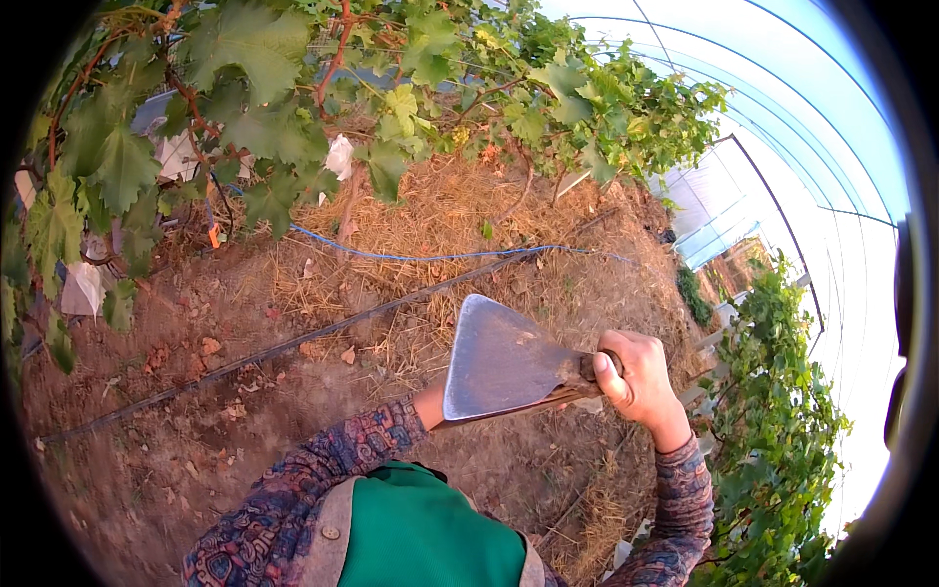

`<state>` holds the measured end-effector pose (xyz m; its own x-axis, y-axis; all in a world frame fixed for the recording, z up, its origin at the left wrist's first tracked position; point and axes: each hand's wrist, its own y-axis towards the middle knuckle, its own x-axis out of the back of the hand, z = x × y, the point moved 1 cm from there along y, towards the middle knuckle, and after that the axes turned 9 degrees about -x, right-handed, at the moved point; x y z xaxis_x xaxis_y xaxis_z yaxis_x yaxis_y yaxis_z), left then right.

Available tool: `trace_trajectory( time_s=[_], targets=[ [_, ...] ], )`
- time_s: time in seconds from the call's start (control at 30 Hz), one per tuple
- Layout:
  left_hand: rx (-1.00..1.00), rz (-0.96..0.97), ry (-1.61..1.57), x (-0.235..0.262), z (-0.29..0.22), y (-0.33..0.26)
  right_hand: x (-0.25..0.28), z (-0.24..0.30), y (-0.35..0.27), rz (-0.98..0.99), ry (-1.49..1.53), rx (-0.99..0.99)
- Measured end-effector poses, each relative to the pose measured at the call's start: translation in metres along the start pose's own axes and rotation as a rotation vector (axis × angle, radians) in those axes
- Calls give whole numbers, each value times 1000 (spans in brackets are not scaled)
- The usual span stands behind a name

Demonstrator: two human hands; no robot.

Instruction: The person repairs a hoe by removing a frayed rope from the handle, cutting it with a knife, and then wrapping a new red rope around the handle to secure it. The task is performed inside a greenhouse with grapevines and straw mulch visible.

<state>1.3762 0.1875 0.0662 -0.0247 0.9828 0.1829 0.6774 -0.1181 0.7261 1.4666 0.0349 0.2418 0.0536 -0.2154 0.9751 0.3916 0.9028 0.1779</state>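
My right hand (634, 383) is closed round the neck of a hoe (504, 362), with the thumb along the near side. The grey, worn metal blade flares out to the left, raised high in front of my chest. A brown strip, perhaps part of the handle, shows along the blade's lower edge. My left arm reaches in behind the blade. Only the wrist of my left hand (428, 403) shows; its fingers are hidden, so I cannot see what they hold.
Grape vines (264, 108) with broad leaves and white bags (339, 157) hang at the upper left. More vines (773, 430) line the right. A dark hose (323, 331) and a blue line (421, 257) cross the straw-strewn soil. Arched plastic sheeting (802, 127) rises at the right.
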Motion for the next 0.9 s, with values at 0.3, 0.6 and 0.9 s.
trace_trajectory(
  time_s=[0.3,0.6,0.9],
  targets=[
    [43,-62,-211,-7,7,-2,-16,-10,-5,-96,133,-7],
    [114,31,-268,-15,9,-35,-30,-10,-15,-233,239,64],
    [122,-2,-409,-30,23,-9,-32,-14,-11,-283,205,-32]
  ],
)
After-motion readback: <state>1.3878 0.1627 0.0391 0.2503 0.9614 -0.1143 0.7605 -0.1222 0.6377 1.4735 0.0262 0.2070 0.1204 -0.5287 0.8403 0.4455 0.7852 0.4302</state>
